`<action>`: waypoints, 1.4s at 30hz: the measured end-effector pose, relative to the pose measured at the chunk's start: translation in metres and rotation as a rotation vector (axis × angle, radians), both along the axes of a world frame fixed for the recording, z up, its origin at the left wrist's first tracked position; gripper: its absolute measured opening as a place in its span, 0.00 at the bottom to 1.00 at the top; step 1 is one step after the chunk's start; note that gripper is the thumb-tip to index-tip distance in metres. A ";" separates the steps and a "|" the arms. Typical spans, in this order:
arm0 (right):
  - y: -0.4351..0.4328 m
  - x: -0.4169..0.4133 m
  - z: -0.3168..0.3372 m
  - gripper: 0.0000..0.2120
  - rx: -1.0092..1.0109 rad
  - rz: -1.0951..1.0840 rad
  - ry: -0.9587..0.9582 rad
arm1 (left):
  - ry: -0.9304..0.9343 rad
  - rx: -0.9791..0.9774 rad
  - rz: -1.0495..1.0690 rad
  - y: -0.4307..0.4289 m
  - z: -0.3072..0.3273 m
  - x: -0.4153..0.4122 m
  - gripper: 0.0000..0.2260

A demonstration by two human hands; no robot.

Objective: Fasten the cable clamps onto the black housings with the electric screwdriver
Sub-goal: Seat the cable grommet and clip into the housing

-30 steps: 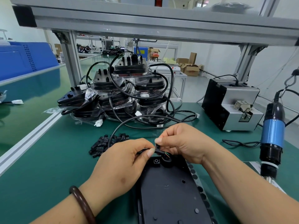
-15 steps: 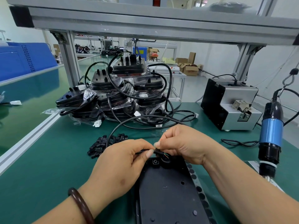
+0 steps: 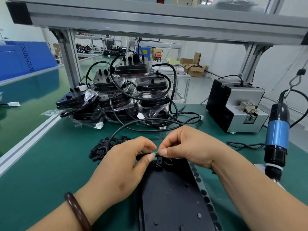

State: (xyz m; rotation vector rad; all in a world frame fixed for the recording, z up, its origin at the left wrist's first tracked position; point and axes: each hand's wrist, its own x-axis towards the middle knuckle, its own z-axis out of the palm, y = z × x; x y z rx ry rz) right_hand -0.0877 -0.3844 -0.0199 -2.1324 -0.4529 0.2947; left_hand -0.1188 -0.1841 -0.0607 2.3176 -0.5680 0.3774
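Pinching w/ both hands: the left hand has thumb + forefinger closed on the black cable, and the right hand pinches the same cable from the other side, fingertips nearly touching. The pinch sits right over a small cable clamp at the far end of the black housing, which lies flat on the green surface in front of the person, long axis pointing away. Can't tell if the clamp is seated or just resting there. From the left hand the cable arcs up and away toward the back.

A strip of round black pads runs along the housing's right edge. Loose pile of spare clamps lies just left of the left hand, on the surface. Behind it, a stack of bagged housings w/ cables looped around them. Far right, the electric screwdriver, blue body, hangs upright, bit down, well apart from both hands. Grey + black box unit stands behind it to the left. Brown bracelet on the left wrist. Aluminium frame spans overhead.
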 end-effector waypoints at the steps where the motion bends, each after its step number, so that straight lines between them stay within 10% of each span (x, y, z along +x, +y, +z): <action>1: 0.000 0.000 0.000 0.02 -0.021 0.002 -0.019 | 0.007 0.002 -0.016 0.000 0.000 -0.001 0.06; 24: -0.012 -0.001 -0.003 0.02 0.079 0.073 0.044 | -0.214 0.239 -0.014 -0.003 0.001 -0.008 0.18; 30: -0.013 0.001 -0.003 0.02 -0.013 0.094 -0.011 | 0.156 -0.057 -0.031 -0.010 0.009 0.000 0.06; 35: -0.011 0.001 -0.003 0.02 -0.036 0.122 -0.022 | 0.397 -0.028 -0.021 -0.015 0.018 0.012 0.14; 42: -0.011 0.002 -0.003 0.03 -0.075 0.132 -0.034 | 0.406 -0.107 -0.033 -0.013 0.012 0.011 0.12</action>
